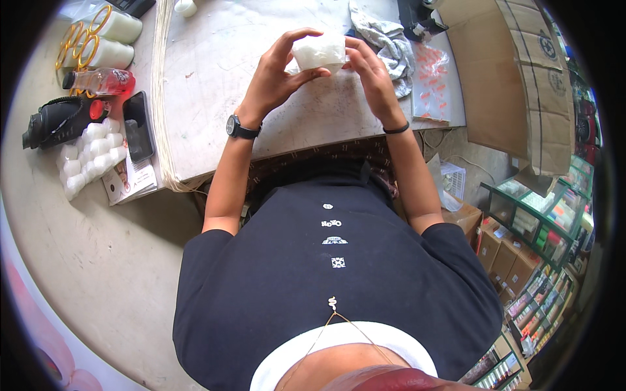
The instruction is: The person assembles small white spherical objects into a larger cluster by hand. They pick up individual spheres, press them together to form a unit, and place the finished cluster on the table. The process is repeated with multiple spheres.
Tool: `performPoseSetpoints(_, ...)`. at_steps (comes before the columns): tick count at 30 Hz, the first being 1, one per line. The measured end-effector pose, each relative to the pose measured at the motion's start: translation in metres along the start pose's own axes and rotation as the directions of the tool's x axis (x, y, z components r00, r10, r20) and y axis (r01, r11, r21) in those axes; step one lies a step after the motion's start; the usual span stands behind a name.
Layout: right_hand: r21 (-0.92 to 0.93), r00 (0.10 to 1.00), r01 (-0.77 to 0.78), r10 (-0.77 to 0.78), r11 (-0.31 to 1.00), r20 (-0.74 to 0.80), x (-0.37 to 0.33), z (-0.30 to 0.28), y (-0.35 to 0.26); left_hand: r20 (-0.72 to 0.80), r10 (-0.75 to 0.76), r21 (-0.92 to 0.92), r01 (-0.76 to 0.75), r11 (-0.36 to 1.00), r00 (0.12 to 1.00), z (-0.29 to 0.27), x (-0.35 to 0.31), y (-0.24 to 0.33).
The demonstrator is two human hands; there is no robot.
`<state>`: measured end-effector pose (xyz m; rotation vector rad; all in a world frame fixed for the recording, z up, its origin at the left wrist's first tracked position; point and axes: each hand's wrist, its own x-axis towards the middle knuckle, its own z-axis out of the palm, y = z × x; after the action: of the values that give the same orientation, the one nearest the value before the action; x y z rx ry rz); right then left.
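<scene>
Over the far middle of the work table, a whitish, slightly translucent block [318, 52] with a rough surface is held between both hands. It looks like wax or a soft mould; I cannot tell which. My left hand [279, 73], with a watch at its wrist, curls round its left side, thumb along the lower edge. On the other side, the fingers of my right hand [372, 75] press against the block, and a dark band circles that wrist. Part of the block is hidden behind the fingers.
A crumpled grey cloth [385, 45] and a clear bag with orange pieces [431, 81] lie right of my hands, beside a tall cardboard box [492, 78]. Leftward are a cord bundle [163, 98], a phone [138, 127], white bubble-shaped blocks [91, 156] and a black bottle [59, 120].
</scene>
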<state>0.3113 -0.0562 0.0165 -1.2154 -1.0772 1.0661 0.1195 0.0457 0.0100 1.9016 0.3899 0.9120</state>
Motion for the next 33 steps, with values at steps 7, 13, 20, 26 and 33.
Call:
performPoseSetpoints(7, -0.012, 0.995, -0.008, 0.007, 1.000, -0.098, -0.003, 0.011, 0.004, -0.085, 0.214, 0.236, -0.189, 0.953, 0.973, 0.002, 0.007, 0.004)
performPoseSetpoints(13, 0.142, 0.978, 0.112, -0.084, 0.983, -0.192, 0.005, -0.013, -0.014, 0.009, 0.246, 0.413, -0.228, 0.882, 0.969, 0.006, 0.001, 0.002)
performPoseSetpoints(20, -0.498, 0.659, 0.031, -0.392, 0.867, -0.642, 0.033, -0.113, -0.033, 0.039, 0.180, 0.540, -0.172, 0.824, 0.983, 0.010, -0.003, 0.008)
performPoseSetpoints(26, -0.282, 0.805, -0.264, 0.050, 0.922, -0.591, 0.074, -0.203, -0.024, -0.025, 0.236, 0.516, -0.190, 0.835, 0.971, 0.012, -0.002, 0.004)
performPoseSetpoints(33, -0.126, 0.816, -0.283, 0.169, 0.951, -0.553, 0.103, -0.247, -0.019, -0.206, 0.076, 0.091, -0.058, 0.994, 0.976, 0.023, -0.002, 0.002)
